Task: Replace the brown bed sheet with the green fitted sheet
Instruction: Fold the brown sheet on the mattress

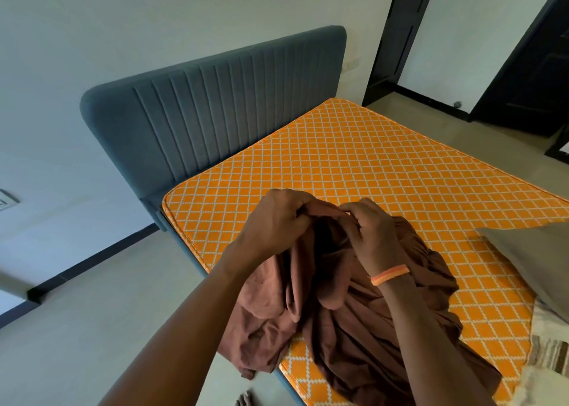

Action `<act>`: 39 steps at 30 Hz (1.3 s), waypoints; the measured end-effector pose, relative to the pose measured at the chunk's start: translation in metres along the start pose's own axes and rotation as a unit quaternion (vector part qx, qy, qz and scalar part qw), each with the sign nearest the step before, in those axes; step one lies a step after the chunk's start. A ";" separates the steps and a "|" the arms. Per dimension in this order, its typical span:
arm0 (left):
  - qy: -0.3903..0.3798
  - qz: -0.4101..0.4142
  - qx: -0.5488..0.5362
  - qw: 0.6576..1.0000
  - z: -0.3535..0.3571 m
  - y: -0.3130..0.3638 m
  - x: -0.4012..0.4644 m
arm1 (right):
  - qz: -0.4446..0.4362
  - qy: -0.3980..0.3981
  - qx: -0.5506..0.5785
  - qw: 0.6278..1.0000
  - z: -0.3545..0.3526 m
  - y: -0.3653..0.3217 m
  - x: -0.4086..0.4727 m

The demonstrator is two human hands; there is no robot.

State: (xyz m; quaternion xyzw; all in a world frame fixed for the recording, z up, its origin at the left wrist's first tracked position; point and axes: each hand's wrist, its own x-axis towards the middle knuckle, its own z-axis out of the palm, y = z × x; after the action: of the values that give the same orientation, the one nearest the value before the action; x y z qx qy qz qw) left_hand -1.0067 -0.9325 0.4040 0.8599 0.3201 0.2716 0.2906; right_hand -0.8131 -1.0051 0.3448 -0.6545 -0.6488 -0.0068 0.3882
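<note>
Brown bed sheet (354, 319) lay bunched up near the side of the orange mattress (354, 159), with part of it hanging over the edge. The left hand (277, 221) and the right hand (369, 233) both held its top, with fingers curled and pinching the cloth. A grey pillow (535, 251) sat just beside it

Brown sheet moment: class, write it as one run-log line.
stage: old sheet off | brown sheet: bunched on bare mattress | left hand: grips it | right hand: grips it | green sheet: unseen
</note>
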 end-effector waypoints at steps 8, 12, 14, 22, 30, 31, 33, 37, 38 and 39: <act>0.059 0.041 -0.095 0.993 -0.026 0.010 0.005 | 0.258 -0.032 -0.123 0.958 0.028 0.064 -0.025; 0.127 0.015 -0.118 0.985 -0.038 0.004 0.006 | 0.423 -0.019 0.101 0.900 0.022 0.085 -0.035; 0.142 0.000 -0.111 0.984 -0.041 0.003 0.006 | 0.458 -0.031 0.262 0.849 0.018 0.076 -0.032; 0.174 -0.013 -0.086 0.981 -0.032 0.009 0.014 | 0.220 -0.199 0.301 0.906 0.048 0.001 -0.026; 0.103 -0.010 -0.125 0.987 -0.038 0.007 0.015 | 0.208 -0.144 0.272 0.928 0.080 -0.012 -0.036; 0.092 -0.010 -0.129 0.987 -0.038 0.007 0.014 | 0.206 -0.110 0.249 0.940 0.079 -0.013 -0.032; 0.088 -0.016 -0.133 0.987 -0.037 0.005 0.013 | 0.204 -0.045 0.235 0.949 0.073 -0.018 -0.024; 0.104 -0.023 -0.132 0.986 -0.038 0.006 0.013 | 0.149 -0.045 0.265 0.952 0.064 -0.031 -0.012; 0.106 -0.024 -0.127 0.986 -0.038 0.005 0.013 | 0.131 -0.042 0.251 0.958 0.065 -0.033 -0.010; 0.108 -0.024 -0.125 0.986 -0.038 0.004 0.013 | 0.113 -0.026 0.225 0.967 0.068 -0.032 -0.010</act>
State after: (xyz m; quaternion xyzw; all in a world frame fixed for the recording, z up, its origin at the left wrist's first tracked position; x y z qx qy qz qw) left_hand -1.0208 -0.9134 0.4365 0.7745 0.3340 0.3935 0.3657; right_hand -0.8759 -0.9833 0.3085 -0.6191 -0.5653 0.2009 0.5067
